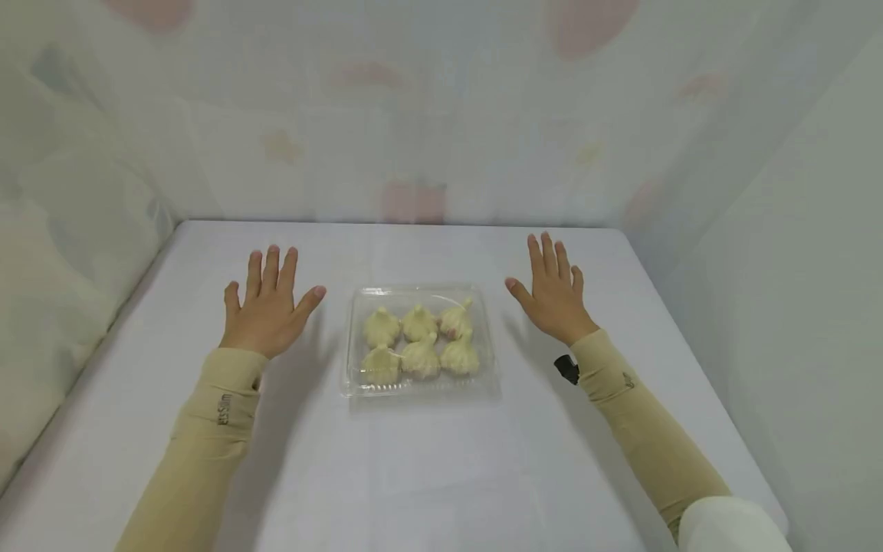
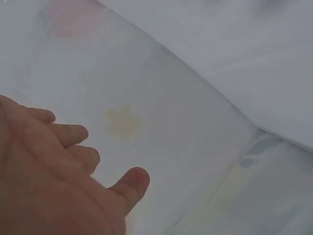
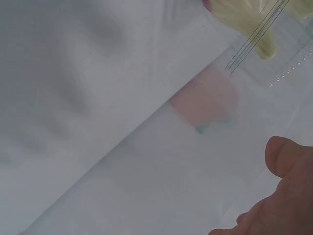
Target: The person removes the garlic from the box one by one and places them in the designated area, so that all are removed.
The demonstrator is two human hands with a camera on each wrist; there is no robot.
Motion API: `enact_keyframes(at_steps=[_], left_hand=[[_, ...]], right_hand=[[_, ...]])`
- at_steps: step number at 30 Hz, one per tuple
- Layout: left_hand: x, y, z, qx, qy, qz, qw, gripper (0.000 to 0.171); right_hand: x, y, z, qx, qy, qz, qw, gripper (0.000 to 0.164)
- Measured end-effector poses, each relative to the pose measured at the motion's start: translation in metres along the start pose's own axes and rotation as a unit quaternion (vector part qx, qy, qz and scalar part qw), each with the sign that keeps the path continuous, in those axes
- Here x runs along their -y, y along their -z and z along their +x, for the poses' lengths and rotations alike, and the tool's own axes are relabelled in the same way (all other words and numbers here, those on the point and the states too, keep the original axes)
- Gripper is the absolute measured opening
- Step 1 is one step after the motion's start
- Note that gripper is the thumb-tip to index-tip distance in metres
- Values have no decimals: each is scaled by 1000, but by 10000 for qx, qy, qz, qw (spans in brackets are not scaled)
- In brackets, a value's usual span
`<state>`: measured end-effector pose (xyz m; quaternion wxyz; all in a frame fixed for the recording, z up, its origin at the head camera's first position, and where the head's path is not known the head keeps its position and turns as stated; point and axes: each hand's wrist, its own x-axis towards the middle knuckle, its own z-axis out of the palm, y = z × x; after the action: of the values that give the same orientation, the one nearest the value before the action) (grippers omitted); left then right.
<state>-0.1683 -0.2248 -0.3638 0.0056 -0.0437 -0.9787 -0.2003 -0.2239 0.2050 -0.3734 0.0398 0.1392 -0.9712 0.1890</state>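
Note:
A clear plastic box [image 1: 421, 389] sits mid-table with several garlic bulbs [image 1: 420, 359] inside, set in two rows. Its lid appears to be down over them. To the left of the box, my left hand [image 1: 265, 314] is held above the table, fingers spread and nothing in it. My right hand [image 1: 552, 295] is on the other side, also with fingers spread and holding nothing. Both hands are apart from the box. In the right wrist view, part of a garlic bulb [image 3: 244, 22] shows through the ridged plastic at the top right corner.
The table [image 1: 428, 475] has a white cover. A patterned curtain [image 1: 414, 115] hangs behind it, with more cloth [image 1: 62, 192] along the left side and a pale wall [image 1: 807, 307] at the right. A small black object [image 1: 567, 369] is at the right wrist.

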Motion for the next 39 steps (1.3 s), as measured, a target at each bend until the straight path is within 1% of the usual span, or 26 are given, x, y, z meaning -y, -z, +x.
enact_keyframes(at_steps=[3,5,6,8,9,10,11,12,13,15,16,17,19,21,23,24,25,26,29,31,33,35,36,37,38,39], left_hand=[[-1,2,-13,-199,-81,28,9998,85],[-3,-1,-27,-311,-160,23,9994,83],[-4,-3,-35,-302,-204,-29,9993,82],[-9,-10,-55,-177,-342,-259,9989,80],[-11,-15,-66,-47,-432,-457,9980,79],[-12,-20,-77,141,-548,-775,9954,77],[-14,-26,-89,389,-623,-1155,9906,75],[-15,-32,-100,643,-677,-1552,9835,75],[-17,-38,-110,896,-665,-1926,9749,76],[-18,-48,-128,1277,-591,-2577,9559,79],[-19,-52,-135,1381,-551,-2788,9488,82],[-19,-55,-141,1424,-517,-2913,9446,83],[-20,-60,-149,1406,-490,-3036,9411,87],[-21,-66,-154,1349,-535,-3104,9395,88],[-22,-70,-158,1332,-556,-3184,9369,87],[-22,-73,-160,1341,-555,-3228,9353,88],[-22,-74,-162,1356,-557,-3268,9336,89],[-22,-75,-164,1368,-566,-3316,9317,90],[-21,-76,-168,1319,-662,-3327,9314,96],[-20,-76,-170,1279,-670,-3350,9311,97],[-20,-74,-172,1246,-642,-3338,9321,95],[-21,-72,-174,1287,-541,-3443,9284,91],[-21,-71,-175,1326,-478,-3522,9252,90],[-21,-70,-175,1367,-435,-3599,9219,89],[-21,-69,-176,1406,-442,-3715,9167,88],[-21,-68,-177,1470,-421,-3869,9094,87]], right_hand=[[3,-5,-11,-250,195,-8,9995,84],[9,-12,-23,-324,445,30,9985,82],[12,-17,-31,-288,635,105,9975,81],[21,-27,-50,7,1100,432,9930,75],[25,-32,-61,226,1309,667,9889,72],[29,-36,-72,462,1488,953,9832,69],[33,-39,-83,692,1646,1247,9760,66],[35,-41,-94,870,1752,1479,9695,64],[36,-43,-103,1014,1825,1685,9633,63],[36,-46,-119,1137,1883,1978,9552,65],[34,-47,-126,1127,1915,2047,9533,66],[32,-47,-132,1110,1934,2065,9527,65],[27,-48,-144,1020,2053,1983,9530,58],[24,-48,-153,739,2375,1792,9518,48],[22,-46,-159,286,2846,1375,9483,40],[22,-45,-160,11,3145,1143,9423,37],[23,-44,-161,-259,3446,958,9335,35],[24,-42,-161,-514,3742,802,9224,34],[30,-39,-163,-1111,4421,461,8888,31],[34,-37,-164,-1354,4819,374,8649,26],[37,-35,-166,-1605,5144,68,8423,24],[39,-34,-168,-1828,5420,-294,8197,24],[40,-34,-169,-1875,5503,-426,8125,25],[41,-33,-170,-1874,5548,-504,8090,26],[41,-33,-171,-1862,5566,-552,8078,27],[41,-33,-171,-1820,5559,-540,8093,28]])
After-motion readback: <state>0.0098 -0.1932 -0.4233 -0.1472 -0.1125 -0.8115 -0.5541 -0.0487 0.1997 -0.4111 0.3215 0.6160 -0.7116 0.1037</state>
